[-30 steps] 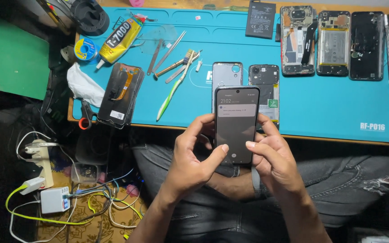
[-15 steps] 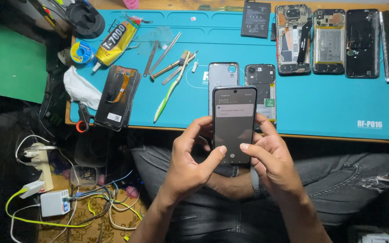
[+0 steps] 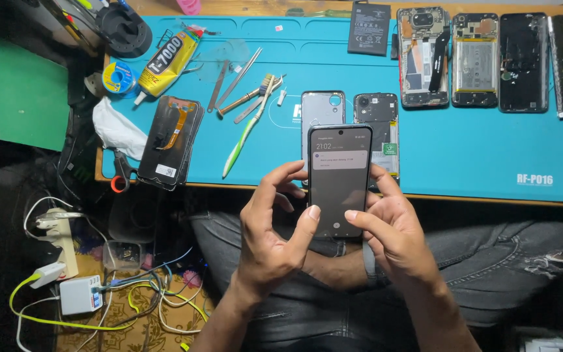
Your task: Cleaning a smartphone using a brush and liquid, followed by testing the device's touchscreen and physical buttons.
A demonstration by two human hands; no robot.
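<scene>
Both my hands hold a dark smartphone (image 3: 339, 176) upright over my lap, its screen lit with a notification. My left hand (image 3: 274, 231) grips its left edge, thumb resting on the lower screen. My right hand (image 3: 391, 228) wraps the right edge, its thumb also touching the lower screen. Just behind the phone, on the blue work mat (image 3: 464, 143), lie a grey back cover (image 3: 321, 111) and an opened phone body (image 3: 378, 120).
Along the mat's far right lie several opened phones (image 3: 474, 58) and a black battery (image 3: 368, 27). To the left are a glue tube (image 3: 167, 62), tweezers (image 3: 236, 78), a toothbrush (image 3: 249, 127), a detached screen (image 3: 171, 140), white tissue (image 3: 117, 127). Cables and chargers (image 3: 79, 293) cover the floor.
The view has drifted slightly, and the phone sits a little higher against the mat's edge. My thumbs stay on the lower screen; the grip is unchanged.
</scene>
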